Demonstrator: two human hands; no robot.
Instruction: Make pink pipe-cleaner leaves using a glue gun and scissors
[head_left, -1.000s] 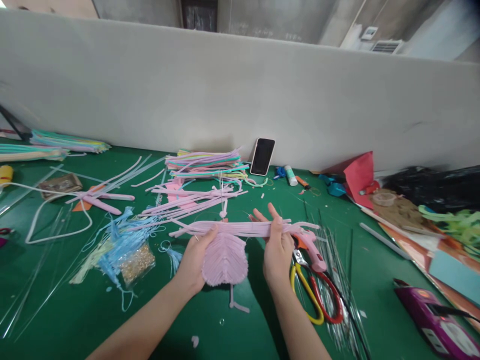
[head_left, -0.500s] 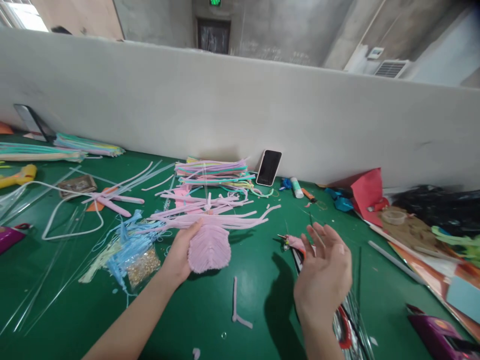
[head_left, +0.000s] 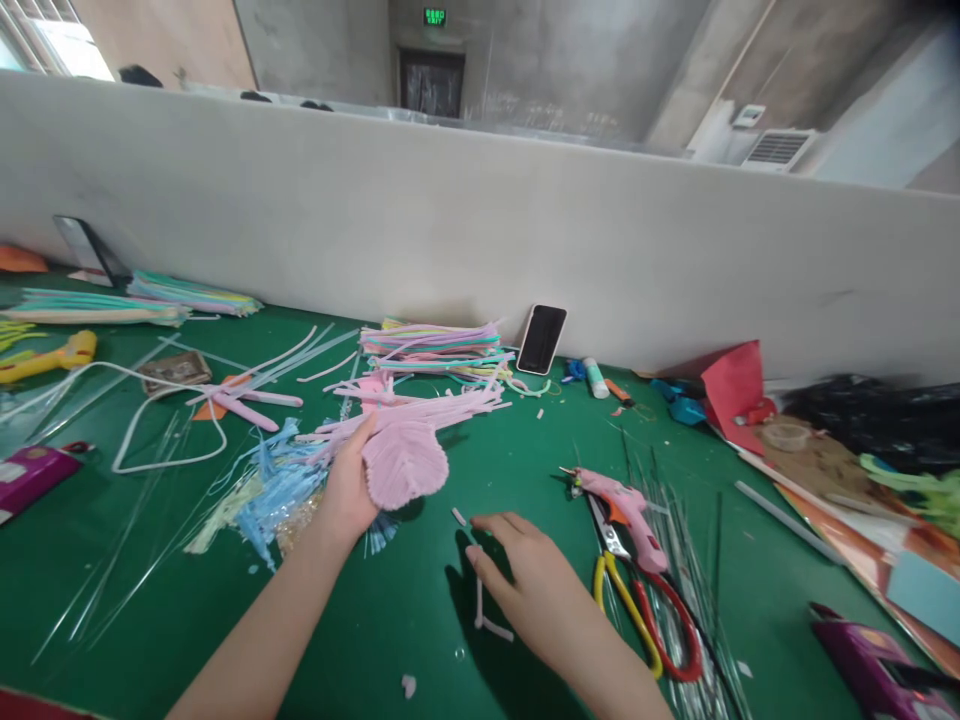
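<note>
My left hand [head_left: 346, 484] grips a pink woven pipe-cleaner piece [head_left: 405, 458] shaped like a leaf, with loose pink ends fanning up and right from it. It is held just above the green table [head_left: 150, 600], beside a heap of light blue strands [head_left: 270, 482]. My right hand [head_left: 525, 570] lies low over the table with fingers stretched toward a short pink pipe-cleaner scrap [head_left: 484, 610]. The fingertips are at the scrap's upper end; nothing is in this hand.
A pink glue gun [head_left: 626, 507] and yellow-and-red-handled scissors [head_left: 645, 610] lie right of my right hand, on thin wires [head_left: 675, 520]. A stack of coloured pipe cleaners [head_left: 435, 348] and a phone [head_left: 544, 339] sit against the grey partition. Red paper [head_left: 724, 385] and clutter fill the right side.
My right hand let go of the pink ends, swung out to the right, then came down to the pink scrap. My left hand carried the woven piece left and away.
</note>
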